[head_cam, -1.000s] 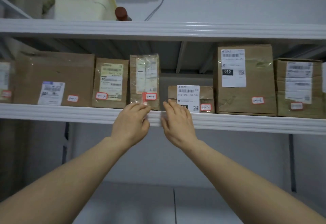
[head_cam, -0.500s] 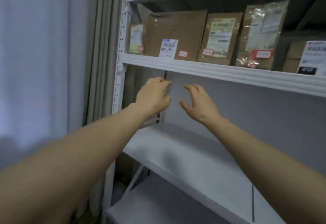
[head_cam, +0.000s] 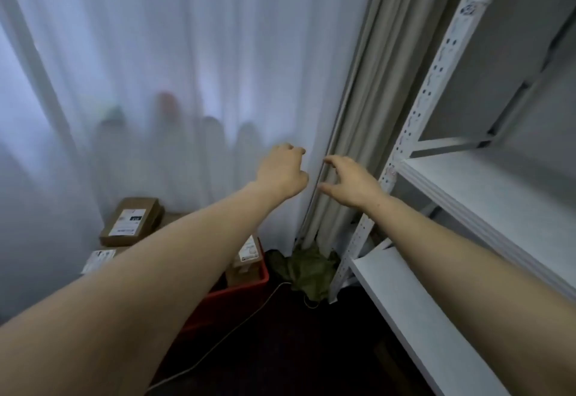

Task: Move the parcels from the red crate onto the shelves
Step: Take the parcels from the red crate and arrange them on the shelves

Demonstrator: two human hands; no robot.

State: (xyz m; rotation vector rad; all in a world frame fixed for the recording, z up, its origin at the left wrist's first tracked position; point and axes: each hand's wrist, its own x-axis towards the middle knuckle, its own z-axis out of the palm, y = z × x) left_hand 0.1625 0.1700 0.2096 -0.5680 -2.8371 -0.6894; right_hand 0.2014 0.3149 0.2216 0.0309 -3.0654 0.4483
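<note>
The red crate [head_cam: 246, 289] stands on the floor at lower left, partly hidden behind my left forearm. Several brown cardboard parcels with white labels lie in it; one [head_cam: 132, 221] sits on top at the left, another [head_cam: 246, 261] shows by the crate's right corner. My left hand [head_cam: 282, 172] and my right hand [head_cam: 349, 182] hang in the air in front of the curtain, well above the crate, fingers loosely curled, holding nothing. The white metal shelves [head_cam: 486, 205] run along the right side.
A sheer white curtain [head_cam: 187, 68] and a beige drape [head_cam: 367, 109] fill the background. Green cloth [head_cam: 307, 268] is bunched on the floor by the perforated shelf post [head_cam: 417, 133]. A white cable [head_cam: 237, 327] runs across the dark floor.
My view has swung left and down, from the filled upper shelf to the curtain and the red crate. Both hands left the shelf edge and moved along, still empty.
</note>
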